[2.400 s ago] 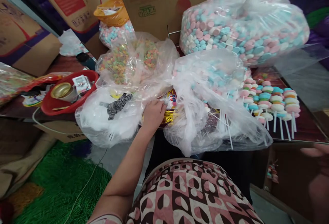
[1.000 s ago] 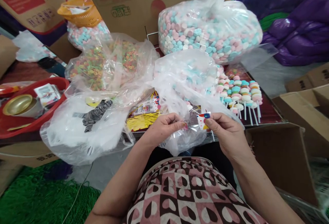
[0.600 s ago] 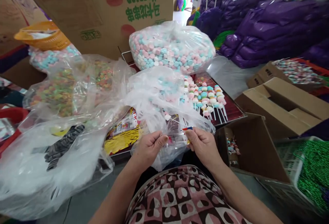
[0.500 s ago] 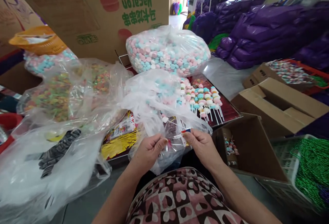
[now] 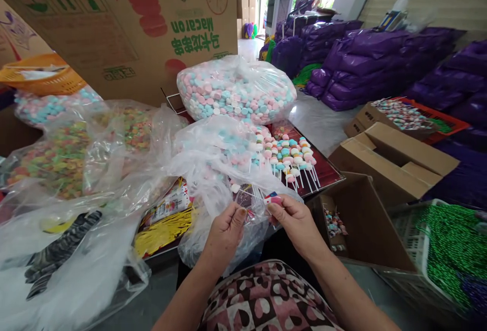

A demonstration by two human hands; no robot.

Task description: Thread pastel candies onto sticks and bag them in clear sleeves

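Observation:
My left hand (image 5: 227, 229) and my right hand (image 5: 292, 219) are close together in front of me, both pinching a small clear plastic sleeve (image 5: 258, 208) with a coloured printed header. The fingers of each hand are closed on its ends. Just beyond them lies a loose clear bag (image 5: 224, 158) of pink, blue and white marshmallow pieces and white sticks. Finished marshmallow skewers (image 5: 291, 156) lie in a row on the dark red table (image 5: 327, 171) to the right of that bag.
A big full bag of marshmallows (image 5: 236, 90) sits behind, before a cardboard carton (image 5: 125, 22). Bags of coloured candy (image 5: 68, 153) lie left, gold twist ties (image 5: 163, 232) near my left hand. Open cardboard boxes (image 5: 365, 219) stand right, with a basket of green material (image 5: 449, 250) and purple bags (image 5: 380, 62).
My left hand came off the packets on the table and joined the right, both now pinching the sleeve. The view has swung right and up; the hands have drawn closer together.

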